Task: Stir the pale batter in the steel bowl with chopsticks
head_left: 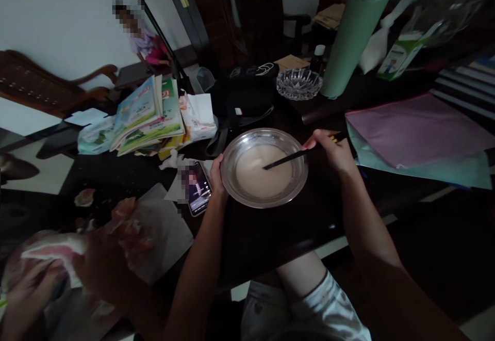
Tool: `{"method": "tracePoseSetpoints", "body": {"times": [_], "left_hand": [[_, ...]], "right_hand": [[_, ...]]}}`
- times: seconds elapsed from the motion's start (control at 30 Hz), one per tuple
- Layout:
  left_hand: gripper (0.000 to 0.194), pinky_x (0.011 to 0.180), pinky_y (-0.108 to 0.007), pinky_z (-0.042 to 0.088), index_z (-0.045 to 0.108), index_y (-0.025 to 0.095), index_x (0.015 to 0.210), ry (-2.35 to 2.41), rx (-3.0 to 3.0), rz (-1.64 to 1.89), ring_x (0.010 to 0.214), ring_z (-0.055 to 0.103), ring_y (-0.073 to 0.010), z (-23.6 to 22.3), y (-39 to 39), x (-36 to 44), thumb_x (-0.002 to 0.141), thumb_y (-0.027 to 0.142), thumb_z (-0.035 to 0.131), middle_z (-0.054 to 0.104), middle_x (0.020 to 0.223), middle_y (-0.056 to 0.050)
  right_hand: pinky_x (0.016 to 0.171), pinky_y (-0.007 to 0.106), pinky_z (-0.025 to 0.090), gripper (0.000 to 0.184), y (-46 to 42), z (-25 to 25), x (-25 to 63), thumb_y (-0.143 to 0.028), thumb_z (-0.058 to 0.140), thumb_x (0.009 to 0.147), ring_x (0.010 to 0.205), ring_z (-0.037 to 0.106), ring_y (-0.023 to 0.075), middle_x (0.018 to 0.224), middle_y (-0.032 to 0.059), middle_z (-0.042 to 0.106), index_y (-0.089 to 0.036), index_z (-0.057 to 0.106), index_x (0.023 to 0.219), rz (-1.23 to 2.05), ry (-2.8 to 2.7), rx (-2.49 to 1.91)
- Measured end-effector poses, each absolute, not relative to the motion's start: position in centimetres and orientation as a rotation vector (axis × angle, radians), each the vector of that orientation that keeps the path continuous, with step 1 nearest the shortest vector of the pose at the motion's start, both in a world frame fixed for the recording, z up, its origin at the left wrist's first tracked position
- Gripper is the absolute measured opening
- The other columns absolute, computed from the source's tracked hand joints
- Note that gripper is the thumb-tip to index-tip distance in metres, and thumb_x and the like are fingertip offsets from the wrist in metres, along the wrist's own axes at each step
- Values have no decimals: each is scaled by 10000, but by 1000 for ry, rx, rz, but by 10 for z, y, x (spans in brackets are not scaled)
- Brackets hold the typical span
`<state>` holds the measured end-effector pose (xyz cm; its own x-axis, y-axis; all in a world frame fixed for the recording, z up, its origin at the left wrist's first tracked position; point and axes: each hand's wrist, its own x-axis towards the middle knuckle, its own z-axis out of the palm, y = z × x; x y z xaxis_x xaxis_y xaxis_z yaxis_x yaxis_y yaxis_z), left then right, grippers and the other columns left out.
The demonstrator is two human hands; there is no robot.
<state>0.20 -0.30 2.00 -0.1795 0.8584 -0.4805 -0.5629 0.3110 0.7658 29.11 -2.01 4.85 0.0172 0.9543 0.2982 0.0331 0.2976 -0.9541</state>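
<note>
A shiny metal bowl [300, 178] holding a pale, milky liquid [259, 183] rests on the dark table in front of me. My left hand [217, 175] grips the bowl's left rim, thumb on the edge; the fingers beneath are hidden. In my right hand [331, 147] are dark chopsticks [284, 160], slanting down leftward over the rim. Their tips dip into the liquid near the bowl's middle. Beside my left forearm lies a phone [198, 189] with its screen lit.
At left, another person's hands [34, 284] handle a pink-and-white piece over white sheets [166, 222]. Books [150, 119], a black bag [243, 93], a glass ashtray [298, 84] and a tall green flask [353, 36] stand behind the bowl. Pink and green folders [421, 129] lie right. Someone sits farther back [145, 44].
</note>
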Motion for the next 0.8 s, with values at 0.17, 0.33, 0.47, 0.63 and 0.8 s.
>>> {"method": "tracePoseSetpoints", "body": {"times": [0.17,0.33,0.47,0.63,0.8], "left_hand": [[282,952,-381,538,664,303,670,1197,323,1279,1055,688,-252,21,-3,2,903,368,520,734,647,43],[309,959,-370,535,656,300,645,1204,320,1300,1074,678,-243,22,-3,3,914,340,510,703,591,47],[311,973,-385,526,682,299,665,1201,360,1289,1084,675,-246,23,-3,4,914,361,505,741,671,48],[275,969,-396,530,675,301,657,1203,372,1312,1077,678,-255,22,-3,4,882,363,528,735,661,37],[224,961,-407,540,692,282,693,1190,394,1316,1078,692,-266,20,-4,4,842,378,555,756,719,11]], "right_hand": [[795,325,515,387,-21,47,290,-520,633,907,759,708,179,731,28,759,-239,749,667,1053,-1478,-956],[805,336,521,406,-20,49,291,-537,637,897,714,706,178,692,20,751,-240,738,640,942,-1365,-1021],[784,341,527,431,-22,49,290,-558,621,899,708,698,181,688,23,742,-239,731,630,1023,-1445,-977],[833,356,535,391,-20,48,290,-573,654,869,775,716,196,746,27,766,-246,746,677,946,-1424,-1018],[788,332,529,427,-20,47,291,-529,610,917,703,701,176,676,19,741,-239,722,624,992,-1404,-998]]}}
